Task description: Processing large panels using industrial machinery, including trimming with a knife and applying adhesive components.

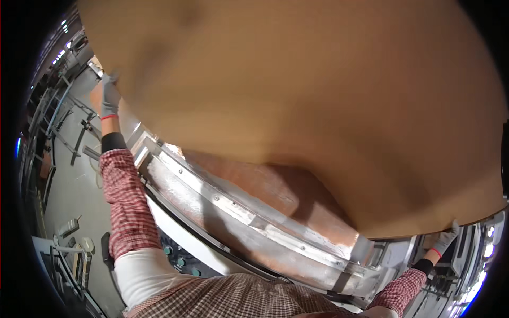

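Observation:
A large, smooth brown sheet fills most of the upper view, its near edge raised and curving. My left hand, in a grey glove with a red cuff, is closed at the sheet's left edge, the fingertips partly hidden. Far to the right, my right hand, gloved the same way, grips the near right edge with its fingers curled up over it. Beneath the sheet lies a flat reddish, copper-coloured surface, streaked with grey and partly in shadow.
A bolted metal rail borders the surface on the near side. Close to my body is a dark control panel with several green buttons. At the left, metal frames and a floor-standing rack stand on the grey floor.

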`<control>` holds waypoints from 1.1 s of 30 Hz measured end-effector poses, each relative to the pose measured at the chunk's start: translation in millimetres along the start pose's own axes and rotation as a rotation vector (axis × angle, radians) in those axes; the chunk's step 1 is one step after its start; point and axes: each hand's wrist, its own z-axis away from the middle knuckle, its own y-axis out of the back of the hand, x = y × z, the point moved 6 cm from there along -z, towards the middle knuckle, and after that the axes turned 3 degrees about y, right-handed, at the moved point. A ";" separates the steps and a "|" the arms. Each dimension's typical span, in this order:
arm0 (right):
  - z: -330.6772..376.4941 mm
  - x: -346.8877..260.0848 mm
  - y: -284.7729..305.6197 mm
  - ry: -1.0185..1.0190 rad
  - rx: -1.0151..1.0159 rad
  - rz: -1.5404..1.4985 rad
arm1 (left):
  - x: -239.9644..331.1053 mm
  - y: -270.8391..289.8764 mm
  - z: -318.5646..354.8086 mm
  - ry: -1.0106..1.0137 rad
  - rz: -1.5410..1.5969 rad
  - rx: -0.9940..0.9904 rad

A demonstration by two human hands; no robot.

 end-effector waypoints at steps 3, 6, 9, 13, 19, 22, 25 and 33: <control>-7.3 -5.2 -66.3 -0.254 -0.094 -0.231 | -32.3 29.5 -17.4 0.069 -0.114 0.114; -7.3 -7.0 -114.5 -0.189 -0.218 -0.172 | -17.6 99.3 -37.8 0.061 -0.380 -0.050; -3.8 -42.9 -155.8 -0.213 -0.137 -0.123 | -24.8 83.9 -28.4 0.046 -0.285 0.133; 13.6 -71.6 -120.8 -0.255 -0.065 -0.313 | -37.3 52.8 -58.3 0.257 -0.085 0.074; -6.5 -80.9 -189.0 -0.399 0.066 -0.484 | -60.6 91.1 -54.6 0.393 0.131 0.231; -33.8 -54.3 -183.2 -0.333 0.075 -0.472 | -37.1 116.1 -42.4 0.090 -0.666 0.114; -24.9 -37.1 -182.3 -0.309 -0.079 -0.539 | -22.5 135.6 -36.2 0.074 -0.499 0.103; -16.5 -71.9 -236.3 -0.347 0.001 -0.268 | -71.4 35.1 -13.0 0.434 -0.134 0.318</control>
